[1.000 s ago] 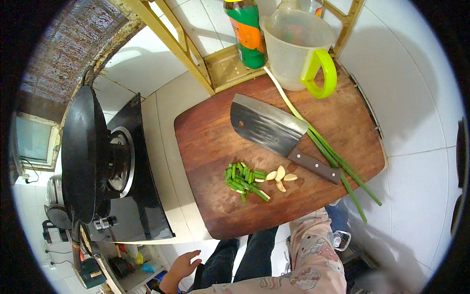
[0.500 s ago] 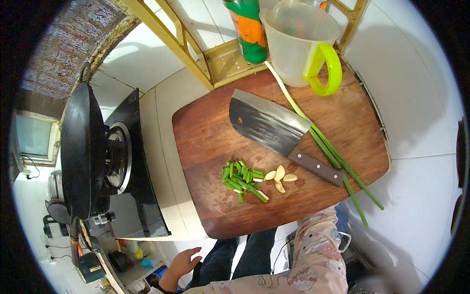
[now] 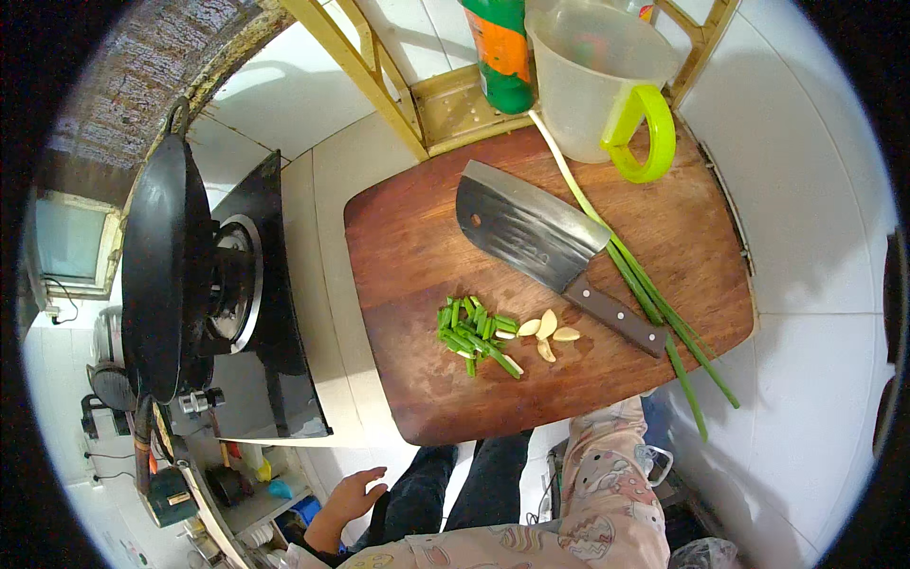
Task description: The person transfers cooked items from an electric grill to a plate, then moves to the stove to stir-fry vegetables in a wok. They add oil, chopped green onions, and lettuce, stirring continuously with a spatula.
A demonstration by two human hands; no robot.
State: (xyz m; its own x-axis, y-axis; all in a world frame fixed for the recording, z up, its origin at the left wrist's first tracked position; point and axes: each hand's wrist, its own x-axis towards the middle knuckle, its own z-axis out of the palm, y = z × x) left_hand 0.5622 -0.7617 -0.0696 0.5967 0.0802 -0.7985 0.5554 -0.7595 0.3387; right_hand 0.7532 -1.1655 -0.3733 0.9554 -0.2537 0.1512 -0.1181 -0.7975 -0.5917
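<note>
My left hand (image 3: 354,499) hangs low, left of my dark trousers and below the cutting board (image 3: 398,256). Its fingers reach loosely to the right, and nothing shows in it. A patterned pink sleeve (image 3: 607,474) runs up under the board's front edge; my right hand does not show. On the wooden board lies a cleaver (image 3: 526,228), its brown handle toward the lower right. Cut scallion pieces (image 3: 474,337) form a small pile beside several peeled garlic cloves (image 3: 548,327). Long scallions (image 3: 645,275) lie partly beneath the cleaver and overhang the board's right edge.
A clear jug (image 3: 597,76) with a lime handle stands at the board's back. Behind it is a green bottle (image 3: 502,57) on a yellow rack (image 3: 445,104). At left, a black wok (image 3: 166,266) is tilted on edge by the gas burner (image 3: 237,284). White tiled wall (image 3: 806,237) borders the right.
The view has shifted slightly, so the board and the stove appear a little higher. My left hand stays low beside my legs; the things on the board keep their places.
</note>
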